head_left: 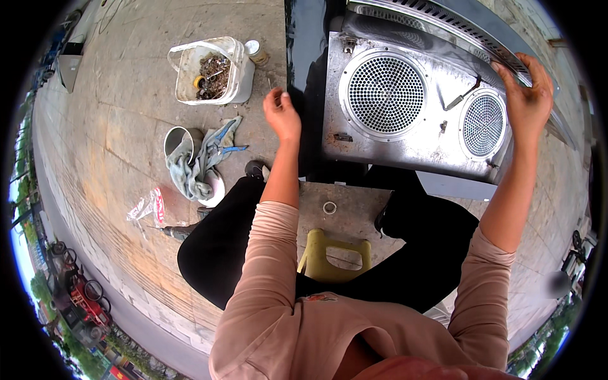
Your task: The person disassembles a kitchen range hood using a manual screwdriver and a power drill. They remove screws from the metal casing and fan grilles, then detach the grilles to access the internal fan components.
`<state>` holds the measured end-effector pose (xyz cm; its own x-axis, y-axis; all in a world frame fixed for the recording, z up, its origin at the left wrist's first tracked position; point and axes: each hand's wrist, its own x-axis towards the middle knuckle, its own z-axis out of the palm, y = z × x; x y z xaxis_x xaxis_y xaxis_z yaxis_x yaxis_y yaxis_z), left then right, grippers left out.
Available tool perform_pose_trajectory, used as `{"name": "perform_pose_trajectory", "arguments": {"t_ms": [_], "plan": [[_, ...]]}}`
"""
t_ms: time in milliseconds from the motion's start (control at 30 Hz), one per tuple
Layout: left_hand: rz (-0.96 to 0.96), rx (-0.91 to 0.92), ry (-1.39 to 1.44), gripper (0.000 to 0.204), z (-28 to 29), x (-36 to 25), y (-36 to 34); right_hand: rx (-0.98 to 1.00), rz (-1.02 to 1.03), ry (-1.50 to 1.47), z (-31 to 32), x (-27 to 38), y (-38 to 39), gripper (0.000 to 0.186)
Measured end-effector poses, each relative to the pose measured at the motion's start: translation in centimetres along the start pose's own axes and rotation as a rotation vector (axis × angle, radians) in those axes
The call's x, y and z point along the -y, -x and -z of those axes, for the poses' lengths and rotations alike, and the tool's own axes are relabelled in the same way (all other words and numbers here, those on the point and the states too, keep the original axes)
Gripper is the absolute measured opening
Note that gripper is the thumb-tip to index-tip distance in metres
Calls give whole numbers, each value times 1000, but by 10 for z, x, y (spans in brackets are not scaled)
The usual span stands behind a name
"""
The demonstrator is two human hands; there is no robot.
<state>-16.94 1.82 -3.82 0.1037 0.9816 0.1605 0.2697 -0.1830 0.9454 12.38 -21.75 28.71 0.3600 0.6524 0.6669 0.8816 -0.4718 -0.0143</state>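
- Concrete paving [126, 136] spreads all around, outdoors, with slab lines crossing it on the left.
- Nearest, between the person's black-trousered legs, stands a yellow stool [329, 272]; just beyond it a small pale ring [325, 209] lies on the ground.
- Past the knees sits a stained metal appliance [437, 69], carrying two round perforated grilles, a larger left one [386, 95] and a smaller right one [484, 125].
- To the left, a grey rag [190, 168] hangs over a metal pot [176, 136], with a blue-handled tool [225, 133] on the cloth beside it.
- Left hand [282, 116] hovers off the appliance's left side, fingers curled narrow; something slim may sit at the fingertips, but it is too small to tell.
- Right hand [531, 92] is closed over the right end of a slotted metal panel [472, 39], thumb on one side, fingers on the other.
- That panel runs lengthwise along the appliance's far edge, slanting from upper left to lower right; it lies ahead and rightward of the left hand, so the right hand is clearly nearer.
- Farther left stand a white bucket [244, 82] of debris and a small jar [256, 52], touching or nearly so.
- Farthest off, a red vehicle [92, 310] shows by the road.
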Motion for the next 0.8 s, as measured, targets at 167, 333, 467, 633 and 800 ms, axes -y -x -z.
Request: {"name": "perform_pose_trajectory", "arguments": {"t_ms": [167, 333, 467, 633, 800], "plan": [[605, 329, 643, 27, -91, -115, 13, 2, 10, -15, -1, 8, 0, 36], [923, 281, 965, 16, -137, -119, -6, -10, 25, 8, 0, 3, 2, 36], [1001, 270, 990, 14, -155, -116, -8, -16, 24, 13, 1, -3, 3, 36], [1058, 236, 1088, 5, -171, -104, -11, -40, 42, -2, 1, -3, 6, 35], [985, 200, 1071, 19, -183, -111, -1, -36, 53, 1, 2, -5, 8, 34]]}}
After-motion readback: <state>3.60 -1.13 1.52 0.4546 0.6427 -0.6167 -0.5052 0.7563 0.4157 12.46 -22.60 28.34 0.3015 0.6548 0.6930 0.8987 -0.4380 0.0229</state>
